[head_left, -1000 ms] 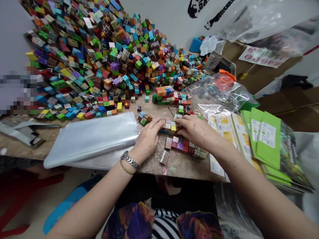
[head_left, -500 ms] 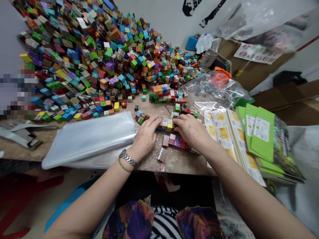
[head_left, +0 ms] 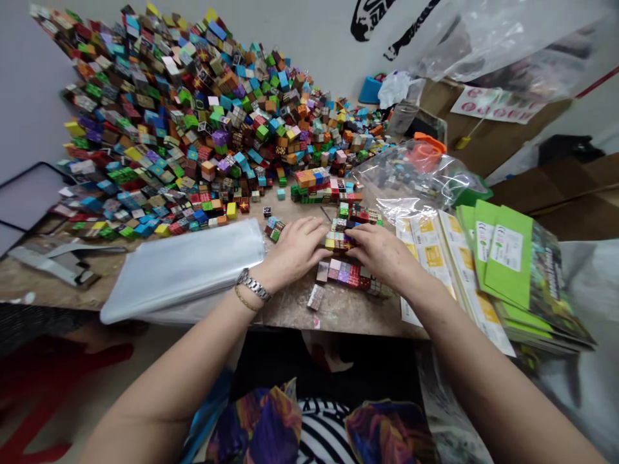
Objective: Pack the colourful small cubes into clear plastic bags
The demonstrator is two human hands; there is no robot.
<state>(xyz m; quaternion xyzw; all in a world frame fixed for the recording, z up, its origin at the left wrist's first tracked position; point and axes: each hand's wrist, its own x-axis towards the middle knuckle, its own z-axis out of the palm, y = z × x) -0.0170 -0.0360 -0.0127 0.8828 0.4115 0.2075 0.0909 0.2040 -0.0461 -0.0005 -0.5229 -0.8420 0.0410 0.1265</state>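
Between my two hands lies a row of small printed cubes point(head_left: 336, 241) on the brown table. My left hand point(head_left: 296, 252) presses on the row's left end, its fingers together and partly covering cubes. Around the right end of that row are the fingers of my right hand point(head_left: 382, 254). Just in front sits another row of pink, purple and red cubes point(head_left: 344, 273), partly under my right hand. A loose pale speckled block point(head_left: 316, 297) rests nearer the table edge. Behind my hands is a row of dark and red cubes point(head_left: 362, 214).
A big heap of coloured cubes point(head_left: 193, 122) fills the back left. Clear plastic bags point(head_left: 188, 264) lie left of my hands. On the right are label sheets point(head_left: 430, 251), green booklets point(head_left: 507, 245) and a clear bag with an orange item point(head_left: 425, 154). Cardboard stands behind.
My left hand has moved right over the row, covering cubes that showed before. The row reaches further right, under my right hand's fingers. The view has shifted slightly.
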